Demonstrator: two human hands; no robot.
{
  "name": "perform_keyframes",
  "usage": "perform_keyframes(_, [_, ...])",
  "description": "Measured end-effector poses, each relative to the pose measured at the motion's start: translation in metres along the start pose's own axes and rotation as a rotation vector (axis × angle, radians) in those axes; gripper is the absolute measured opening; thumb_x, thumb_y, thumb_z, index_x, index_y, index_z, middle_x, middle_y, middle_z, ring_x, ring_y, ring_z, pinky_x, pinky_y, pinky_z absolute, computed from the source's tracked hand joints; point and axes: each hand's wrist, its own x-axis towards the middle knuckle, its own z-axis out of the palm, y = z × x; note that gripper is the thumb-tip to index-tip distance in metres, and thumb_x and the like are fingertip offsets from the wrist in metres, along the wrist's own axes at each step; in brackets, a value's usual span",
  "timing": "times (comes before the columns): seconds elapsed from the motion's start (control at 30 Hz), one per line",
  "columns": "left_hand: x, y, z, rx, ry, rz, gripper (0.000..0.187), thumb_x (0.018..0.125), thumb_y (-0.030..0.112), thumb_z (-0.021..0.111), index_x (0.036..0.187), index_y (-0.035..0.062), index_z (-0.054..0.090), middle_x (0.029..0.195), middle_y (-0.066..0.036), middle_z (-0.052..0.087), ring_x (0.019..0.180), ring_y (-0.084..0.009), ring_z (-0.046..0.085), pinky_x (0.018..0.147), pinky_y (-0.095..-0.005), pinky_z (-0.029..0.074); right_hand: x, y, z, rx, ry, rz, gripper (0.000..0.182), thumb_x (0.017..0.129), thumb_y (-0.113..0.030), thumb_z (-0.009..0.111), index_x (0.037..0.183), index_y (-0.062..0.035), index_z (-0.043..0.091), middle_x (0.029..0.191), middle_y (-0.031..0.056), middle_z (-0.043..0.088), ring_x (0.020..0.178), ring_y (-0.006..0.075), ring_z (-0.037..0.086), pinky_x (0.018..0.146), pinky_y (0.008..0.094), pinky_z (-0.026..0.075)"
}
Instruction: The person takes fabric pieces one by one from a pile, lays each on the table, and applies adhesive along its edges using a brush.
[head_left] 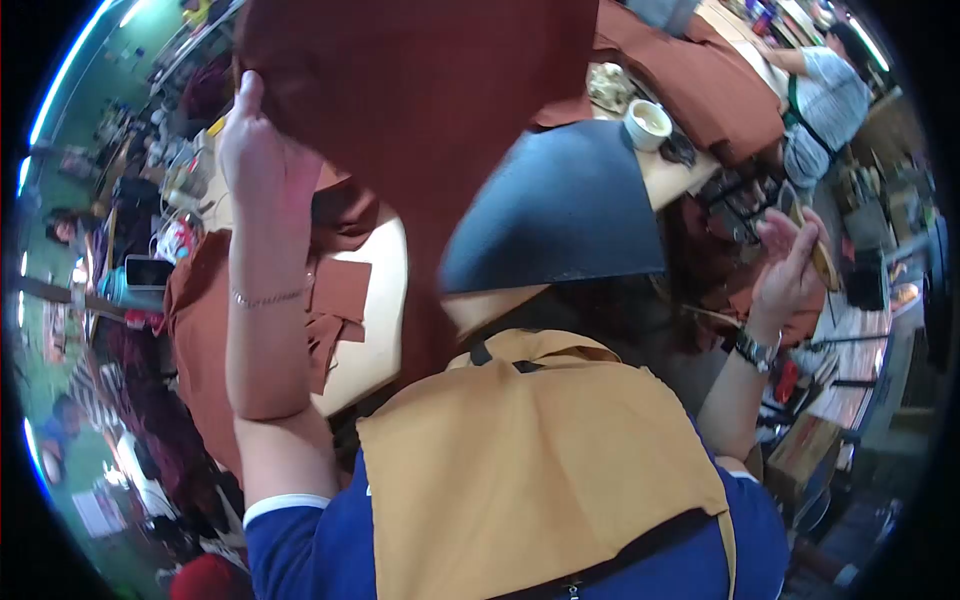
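Observation:
My left hand is raised at the left, its thumb pressed against the edge of a large dark reddish-brown sheet, which looks like leather. The sheet hangs up in front of me and reaches down past a blue-grey curved panel. Out to the right, my right hand grips a thin, curved wooden tool; its working end is not clear. Between the hands and farther back, a white cup with pale contents stands on the table corner.
Reddish-brown pieces lie on the pale tabletop at left. More brown material covers the table at the back right, near a seated person. A crumpled pale lump sits beside the cup. A cardboard box is low at right.

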Motion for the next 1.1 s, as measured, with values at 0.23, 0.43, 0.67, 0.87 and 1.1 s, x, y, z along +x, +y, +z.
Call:
perform_keyframes(0.23, [-0.028, -0.097, -0.008, 0.170, 0.699, 0.305, 0.044, 0.110, 0.030, 0.031, 0.141, 0.0005, 0.041, 0.139, -0.014, 0.052, 0.130, -0.0291, 0.050, 0.115, -0.0507, 0.038, 0.003, 0.013, 0.008, -0.157, -0.044, -0.046, 0.019, 0.105, -0.021, 0.054, 0.112, -0.0032, 0.051, 0.108, 0.0218, 0.071, 0.088, 0.0207, 0.071, 0.080, 0.0316, 0.059])
perform_keyframes(0.43, [-0.221, -0.125, -0.031, 0.357, 0.848, -0.303, 0.043, 0.107, 0.039, 0.044, 0.141, 0.0123, 0.044, 0.138, -0.004, 0.052, 0.131, -0.0209, 0.046, 0.109, -0.0432, 0.038, -0.010, 0.063, 0.027, -0.406, -0.260, -0.107, 0.018, 0.099, -0.018, 0.066, 0.103, -0.0056, 0.054, 0.101, 0.0142, 0.073, 0.093, 0.0199, 0.071, 0.082, 0.0318, 0.056])
perform_keyframes(0.67, [-0.196, -0.080, -0.029, 1.415, -0.164, -0.419, 0.022, 0.095, 0.005, 0.063, 0.115, 0.0022, 0.069, 0.115, -0.013, 0.071, 0.110, -0.0276, 0.066, 0.096, -0.0362, 0.051, -0.051, 0.132, 0.091, -0.542, -0.726, -0.200, 0.041, 0.085, -0.027, 0.080, 0.113, -0.0097, 0.056, 0.097, 0.0108, 0.066, 0.094, 0.0351, 0.066, 0.083, 0.0448, 0.052])
perform_keyframes(0.87, [-0.141, -0.110, -0.140, 2.184, -0.535, -0.391, 0.067, 0.094, 0.053, 0.057, 0.152, 0.0242, 0.042, 0.162, -0.015, 0.029, 0.151, -0.0385, 0.017, 0.115, -0.0686, 0.015, -0.072, 0.161, 0.090, -0.632, -0.902, -0.140, 0.021, 0.088, -0.019, 0.071, 0.101, -0.0120, 0.055, 0.090, 0.0075, 0.068, 0.096, 0.0325, 0.066, 0.102, 0.0621, 0.040])
perform_keyframes(1.1, [-0.105, -0.178, -0.112, 2.171, -0.624, -0.299, 0.086, 0.085, 0.073, 0.056, 0.155, 0.0281, 0.037, 0.166, -0.019, 0.013, 0.153, -0.0402, 0.006, 0.115, -0.0707, 0.008, -0.013, 0.126, -0.038, -0.976, -0.571, -0.167, 0.014, 0.092, -0.021, 0.067, 0.096, -0.0116, 0.059, 0.082, 0.0109, 0.069, 0.087, 0.0332, 0.067, 0.093, 0.0518, 0.044])
